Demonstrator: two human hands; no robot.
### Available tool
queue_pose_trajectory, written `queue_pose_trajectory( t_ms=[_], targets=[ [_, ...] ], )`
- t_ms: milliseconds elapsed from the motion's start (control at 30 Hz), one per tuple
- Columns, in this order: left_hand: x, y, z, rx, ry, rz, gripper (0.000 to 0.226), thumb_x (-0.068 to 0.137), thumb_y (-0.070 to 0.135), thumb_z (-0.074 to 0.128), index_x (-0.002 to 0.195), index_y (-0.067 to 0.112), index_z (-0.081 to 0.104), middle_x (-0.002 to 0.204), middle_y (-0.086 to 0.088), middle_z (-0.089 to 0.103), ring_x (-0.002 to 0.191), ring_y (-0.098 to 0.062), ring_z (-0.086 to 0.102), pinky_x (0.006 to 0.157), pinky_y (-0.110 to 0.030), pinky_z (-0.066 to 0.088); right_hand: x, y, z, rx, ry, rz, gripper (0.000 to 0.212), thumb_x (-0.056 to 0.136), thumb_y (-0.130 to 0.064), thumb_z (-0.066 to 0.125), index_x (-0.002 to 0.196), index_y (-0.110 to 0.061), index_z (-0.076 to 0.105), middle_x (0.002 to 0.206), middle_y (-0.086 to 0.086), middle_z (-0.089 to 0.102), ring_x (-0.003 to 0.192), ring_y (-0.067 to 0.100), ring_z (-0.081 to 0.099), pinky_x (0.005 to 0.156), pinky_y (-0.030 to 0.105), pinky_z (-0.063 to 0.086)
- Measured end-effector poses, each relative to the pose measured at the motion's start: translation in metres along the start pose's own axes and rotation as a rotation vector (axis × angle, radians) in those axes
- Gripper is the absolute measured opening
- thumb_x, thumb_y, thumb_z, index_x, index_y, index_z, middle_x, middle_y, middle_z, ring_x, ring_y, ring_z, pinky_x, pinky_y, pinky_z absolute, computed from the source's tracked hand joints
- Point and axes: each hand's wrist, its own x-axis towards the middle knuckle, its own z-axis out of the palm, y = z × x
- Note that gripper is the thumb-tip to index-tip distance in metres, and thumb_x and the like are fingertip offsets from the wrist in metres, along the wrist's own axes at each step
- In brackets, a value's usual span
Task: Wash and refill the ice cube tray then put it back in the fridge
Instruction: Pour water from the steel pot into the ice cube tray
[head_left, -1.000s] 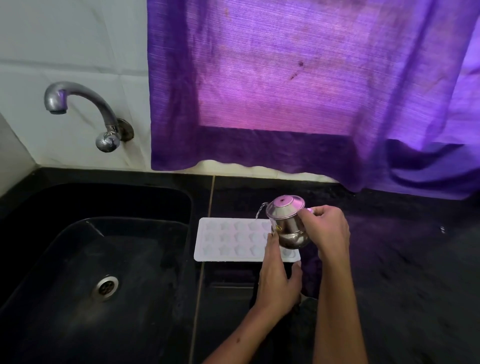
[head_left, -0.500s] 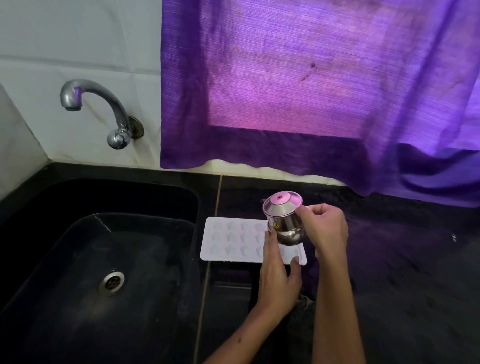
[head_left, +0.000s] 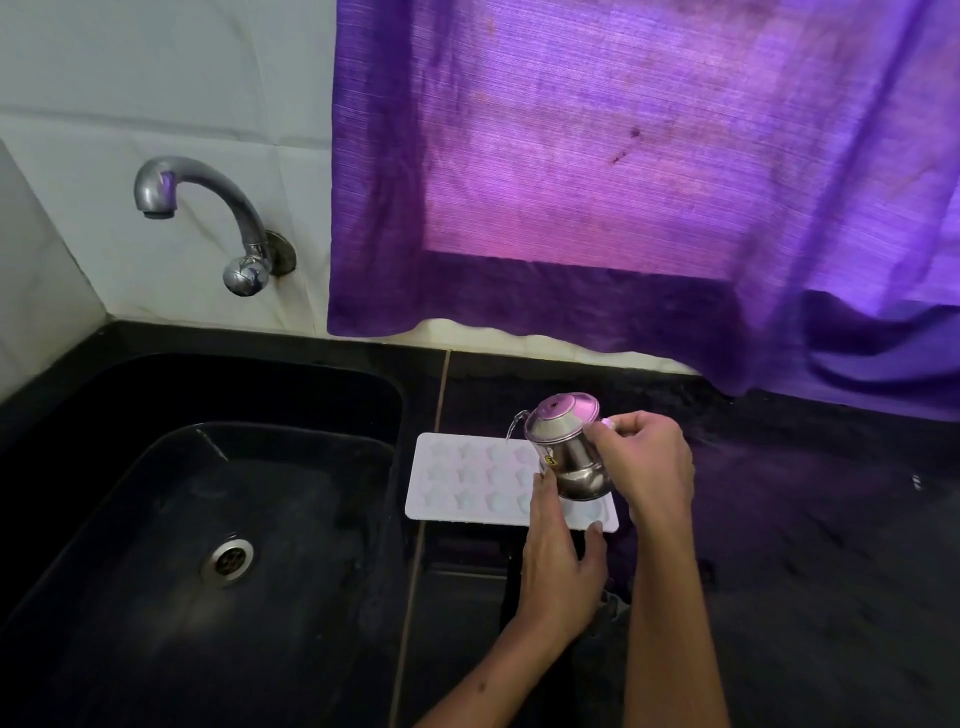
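The flat rectangular plastic ice cube tray (head_left: 467, 480) is white, patterned with rows of star-shaped hollows tinted pale blue. The small lidded steel kettle (head_left: 569, 452) is shiny silver, its lid picking up a pink-purple sheen, with a small yellow and black sticker on its side. The hanging woven cloth curtain (head_left: 623, 171) is purple, glowing pinkish-violet in a lit rectangle, darker along its edges, with a few dark spots. The stone countertop (head_left: 805, 545) and moulded sink basin (head_left: 156, 519) are black. The curved metal tap (head_left: 208, 208) is dull silver against white wall tiles (head_left: 156, 67).
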Motion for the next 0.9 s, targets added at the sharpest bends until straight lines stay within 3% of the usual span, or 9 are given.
queue_pose_trajectory(
  t_ms=[433, 600, 667, 767, 900],
  targets=[
    [-0.001, 0.001, -0.002, 0.005, 0.003, -0.028, 0.073, 0.088, 0.021, 0.053, 0.151, 0.022, 0.016, 0.154, 0.003, 0.028, 0.144, -0.012, 0.022, 0.116, -0.039, 0.026, -0.003, 0.000, 0.001, 0.026, -0.003, -0.038, 0.010, 0.082, -0.032, 0.065, 0.078, -0.023, 0.062, 0.078, -0.005, 0.067, 0.081, 0.020, 0.062, 0.073, 0.036, 0.051],
    [-0.002, 0.006, -0.005, 0.019, 0.005, 0.017, 0.074, 0.090, 0.013, 0.054, 0.150, 0.021, 0.012, 0.159, 0.006, 0.013, 0.146, -0.004, 0.005, 0.112, -0.009, 0.009, 0.001, 0.003, -0.003, 0.116, -0.005, -0.017, 0.009, 0.084, -0.031, 0.065, 0.080, -0.023, 0.063, 0.079, -0.003, 0.067, 0.083, 0.020, 0.064, 0.077, 0.037, 0.051],
    [-0.001, 0.007, -0.006, 0.009, 0.025, 0.043, 0.075, 0.089, 0.014, 0.054, 0.151, 0.022, 0.012, 0.159, 0.007, 0.012, 0.146, -0.003, 0.004, 0.110, -0.005, 0.008, 0.002, 0.003, -0.004, 0.172, -0.011, -0.010, 0.010, 0.083, -0.031, 0.066, 0.079, -0.022, 0.063, 0.077, -0.001, 0.068, 0.081, 0.022, 0.065, 0.077, 0.040, 0.054],
    [0.002, 0.008, -0.009, -0.035, 0.057, 0.053, 0.075, 0.088, 0.014, 0.056, 0.150, 0.027, 0.016, 0.158, 0.010, 0.016, 0.145, 0.000, 0.008, 0.116, -0.019, 0.017, 0.002, 0.003, -0.003, 0.246, -0.008, -0.015, 0.009, 0.082, -0.029, 0.067, 0.077, -0.022, 0.063, 0.075, -0.001, 0.069, 0.078, 0.022, 0.066, 0.080, 0.048, 0.056],
    [0.004, 0.007, -0.012, -0.069, 0.103, 0.045, 0.073, 0.087, 0.017, 0.057, 0.149, 0.030, 0.020, 0.154, 0.017, 0.024, 0.143, -0.001, 0.018, 0.116, -0.035, 0.027, 0.001, -0.002, 0.001, 0.257, -0.002, -0.043, 0.008, 0.084, -0.029, 0.067, 0.080, -0.022, 0.063, 0.077, 0.000, 0.068, 0.079, 0.021, 0.066, 0.080, 0.047, 0.056]
  ],
)
